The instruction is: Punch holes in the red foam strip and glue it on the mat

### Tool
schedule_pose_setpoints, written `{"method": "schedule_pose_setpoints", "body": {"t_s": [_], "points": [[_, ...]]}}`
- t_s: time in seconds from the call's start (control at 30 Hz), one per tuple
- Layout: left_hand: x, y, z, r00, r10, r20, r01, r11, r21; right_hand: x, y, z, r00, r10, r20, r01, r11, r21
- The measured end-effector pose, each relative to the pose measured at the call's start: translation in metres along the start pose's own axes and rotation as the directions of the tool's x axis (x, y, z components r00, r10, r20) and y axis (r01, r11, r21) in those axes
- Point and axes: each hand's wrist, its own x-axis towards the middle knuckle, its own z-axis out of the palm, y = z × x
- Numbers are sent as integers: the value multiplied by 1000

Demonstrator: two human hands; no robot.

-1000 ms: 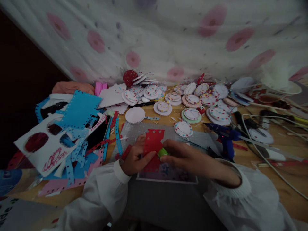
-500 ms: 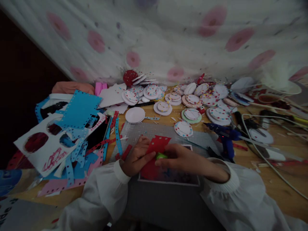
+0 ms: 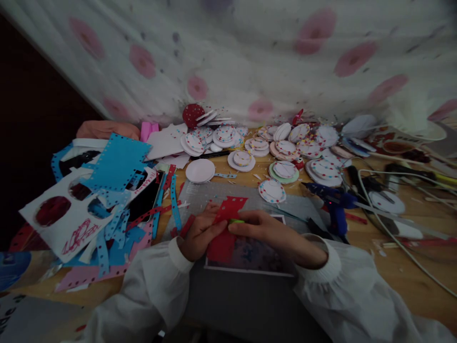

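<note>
My left hand [image 3: 204, 233] is closed on a strip of red paper [image 3: 221, 245], with its thumb lying across the sheet. Small cut-out holes show near the strip's far end. In my right hand [image 3: 262, 231] a small green paper punch [image 3: 235, 221] is pinched at the paper's right edge; my fingers cover most of it. Beneath both hands lies a dark picture sheet with a white border [image 3: 264, 259], on top of a grey cutting mat [image 3: 246, 189].
Several decorated white discs [image 3: 272, 190] crowd the back of the wooden table. Blue, red and white paper scraps [image 3: 121, 162] pile up at left, around a phone [image 3: 146, 197]. At right lie a blue glue gun [image 3: 333, 205] and a looping white cable [image 3: 385, 228].
The red paper has shifted slightly left and down in my left hand. My right hand has moved a little left with the punch, which has turned to lie flatter.
</note>
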Motion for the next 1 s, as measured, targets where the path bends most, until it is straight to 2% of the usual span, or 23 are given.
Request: {"method": "schedule_pose_setpoints", "body": {"t_s": [0.2, 0.43, 0.6, 0.8, 1.0], "points": [[-1, 2, 3, 998, -51, -24, 51, 999, -6, 1, 0, 0, 1000, 0, 7, -1, 994, 107], [-4, -1, 5, 995, -70, -67, 75, 994, 81, 1, 1, 0, 999, -46, -7, 46, 991, 124], [-3, -2, 6, 997, 13, -72, -3, 991, 134, 1, -1, 1, 996, -87, -8, 88, 994, 67], [-2, 0, 2, 999, 47, 21, -49, 984, 172, -4, -2, 3, 995, -75, -63, 75, 997, -2], [-10, -12, -1, 997, 71, 35, -77, 977, 200, -6, -3, 4, 990, -123, -66, 113, 983, -143]]}}
